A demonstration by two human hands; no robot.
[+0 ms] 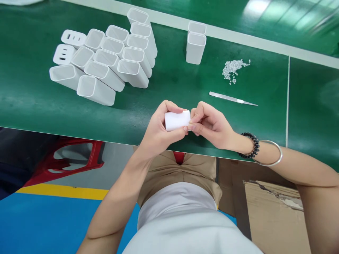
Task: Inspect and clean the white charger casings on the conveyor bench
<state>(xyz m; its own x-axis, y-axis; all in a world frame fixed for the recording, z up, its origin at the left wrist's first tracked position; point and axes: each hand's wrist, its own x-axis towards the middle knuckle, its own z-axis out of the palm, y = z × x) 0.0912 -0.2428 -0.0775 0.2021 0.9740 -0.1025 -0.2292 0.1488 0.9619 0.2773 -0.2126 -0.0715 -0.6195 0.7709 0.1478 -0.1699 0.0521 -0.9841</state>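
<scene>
A white plastic charger housing [177, 121] lies on its side in my left hand [159, 130], thumb and fingers wrapped round it. At its right end, my right hand [212, 123] pinches with thumb and forefinger. Whatever sits between those fingertips is too small or hidden to make out. Both hands are just above the front edge of the green table [169, 95]. Beyond my right hand lie metal tweezers [230, 98], pointing right, and a small pile of clear little pieces [233, 67].
Several open white housings [106, 70] stand grouped at the left, with two socket-faced ones [63, 54] among them. Two more housings [196, 47] stand at the back. A red stool [92, 155] is below the table, and cardboard [275, 215] lies at lower right.
</scene>
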